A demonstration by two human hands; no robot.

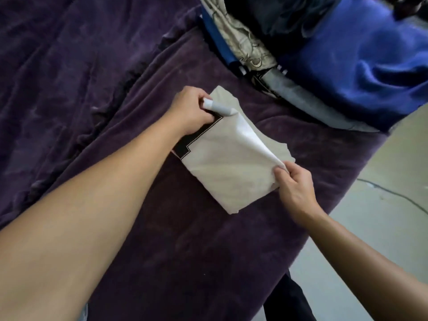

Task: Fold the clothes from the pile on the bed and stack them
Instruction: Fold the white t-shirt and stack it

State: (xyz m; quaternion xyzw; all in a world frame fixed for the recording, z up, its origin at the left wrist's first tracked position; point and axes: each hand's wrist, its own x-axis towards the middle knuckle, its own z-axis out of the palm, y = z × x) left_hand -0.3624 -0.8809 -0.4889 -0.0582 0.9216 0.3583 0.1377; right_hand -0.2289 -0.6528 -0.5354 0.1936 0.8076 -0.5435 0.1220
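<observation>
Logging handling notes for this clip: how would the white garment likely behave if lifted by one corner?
Probably floppy: the layer the right hand pinches on the white garment sags in a soft curve toward the left hand. Likely light, since a fingertip pinch raises it.

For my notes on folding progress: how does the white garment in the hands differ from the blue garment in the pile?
The white garment lies folded into a flat rectangle; the blue garment is crumpled in the pile. The left hand and right hand hold the white garment; neither touches the blue garment. The white garment shows a black print; the blue garment looks plain. Both are on the bed.
</observation>
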